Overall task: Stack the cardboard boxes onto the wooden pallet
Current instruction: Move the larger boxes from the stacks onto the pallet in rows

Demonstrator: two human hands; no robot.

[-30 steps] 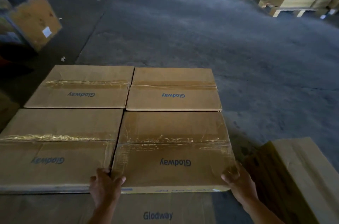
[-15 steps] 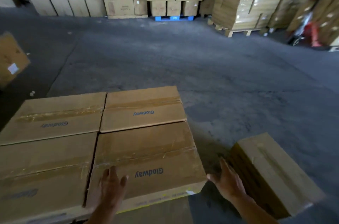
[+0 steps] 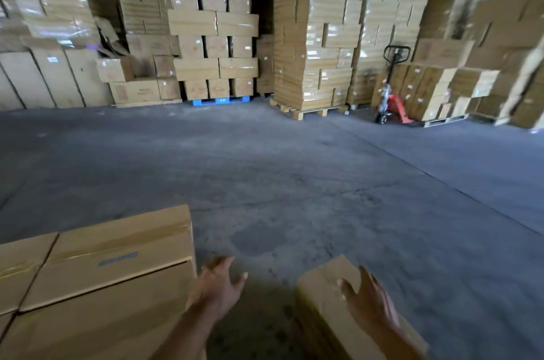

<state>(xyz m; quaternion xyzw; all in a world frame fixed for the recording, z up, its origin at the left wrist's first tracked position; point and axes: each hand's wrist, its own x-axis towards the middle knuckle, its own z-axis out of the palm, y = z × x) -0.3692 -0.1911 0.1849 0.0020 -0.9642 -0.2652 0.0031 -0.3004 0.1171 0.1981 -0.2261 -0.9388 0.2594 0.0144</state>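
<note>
Stacked boxes (image 3: 103,286) — floor gap (image 3: 270,277) — lone box (image 3: 323,330)

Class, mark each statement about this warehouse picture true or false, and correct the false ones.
1. The left hand and the right hand both hold nothing. True.
2. The pallet jack is blue. False: the pallet jack is orange-red.
3. A blue pallet lies under a far stack of boxes. True.
4. The lone cardboard box sits on top of the near stacked boxes. False: it stands apart, to their right.
</note>
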